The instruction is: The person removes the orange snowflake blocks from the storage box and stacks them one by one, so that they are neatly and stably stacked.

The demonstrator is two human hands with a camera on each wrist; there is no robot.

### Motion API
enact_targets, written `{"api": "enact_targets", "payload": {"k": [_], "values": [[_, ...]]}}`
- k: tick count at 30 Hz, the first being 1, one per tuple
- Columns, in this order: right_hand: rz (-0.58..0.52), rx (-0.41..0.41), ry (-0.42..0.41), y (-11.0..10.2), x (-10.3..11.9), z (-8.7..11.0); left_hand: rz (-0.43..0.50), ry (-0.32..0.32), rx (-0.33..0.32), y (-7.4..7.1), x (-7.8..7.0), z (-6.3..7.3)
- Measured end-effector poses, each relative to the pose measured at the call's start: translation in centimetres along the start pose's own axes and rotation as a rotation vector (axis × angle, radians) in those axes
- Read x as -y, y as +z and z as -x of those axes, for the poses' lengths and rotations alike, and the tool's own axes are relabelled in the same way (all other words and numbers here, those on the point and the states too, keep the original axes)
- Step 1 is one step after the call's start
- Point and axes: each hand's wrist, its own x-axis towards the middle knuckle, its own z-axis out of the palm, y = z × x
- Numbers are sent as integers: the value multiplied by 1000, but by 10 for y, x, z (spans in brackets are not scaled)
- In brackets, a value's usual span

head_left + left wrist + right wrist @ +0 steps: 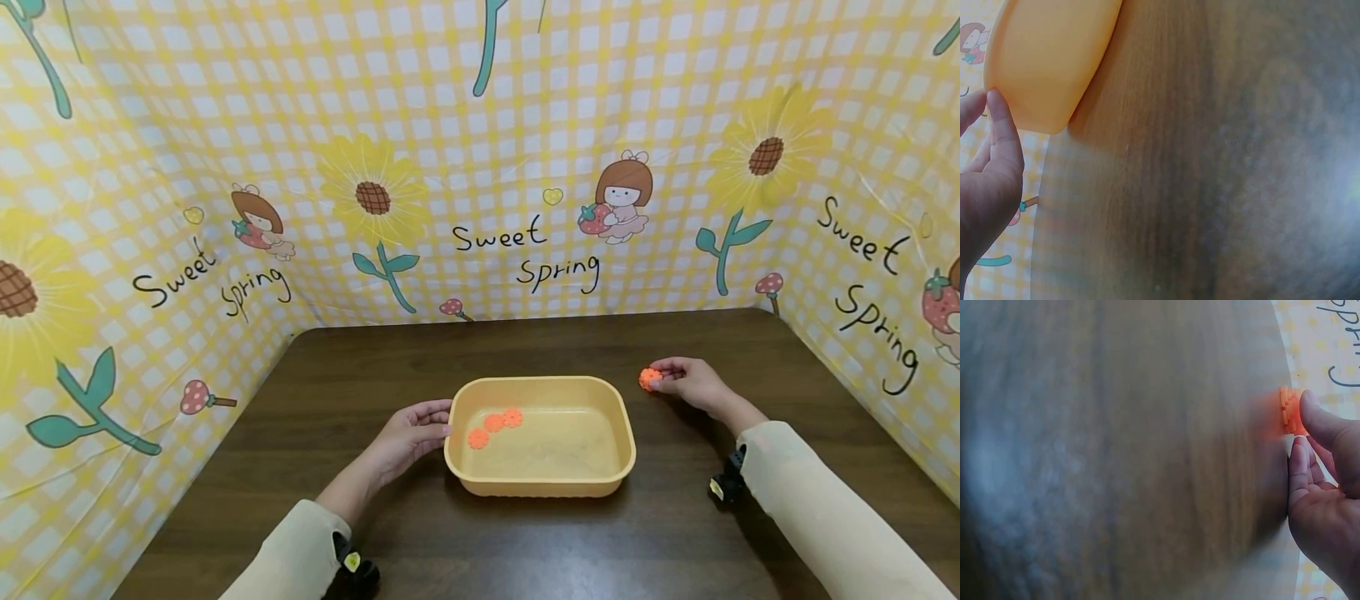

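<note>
Yellow-checked cloth [420, 100] backs a dark wooden desk [375, 354]. Left hand [405, 440] pinches the left rim of a rounded-rectangular yellow plastic tray [540, 488]; light pressure should stop sliding. Right hand [693, 383] grasps a scalloped orange piece [648, 380], possibly a stack, toward the desk's far right corner: best kept fingertip-held, level. Three flat orange discs [493, 423] lie near the tray's left end.

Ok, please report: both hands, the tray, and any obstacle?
Left hand touches left end of tray. Right hand pinches orange item, outside tray. Three orange pieces in tray. No obstacle seen between item and tray.
</note>
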Motion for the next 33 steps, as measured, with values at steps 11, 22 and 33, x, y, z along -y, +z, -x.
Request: {"api": "enact_targets", "payload": {"k": [11,22,33], "values": [[-45,-53,-30,-4,5,5,-9,-10,1,1,-1,1],[-105,-138,-46,-6,41,11,-19,-14,-3,1,-4,2],[-193,-85,-73,14,88,19,-26,-20,-7,-1,-2,1]]}}
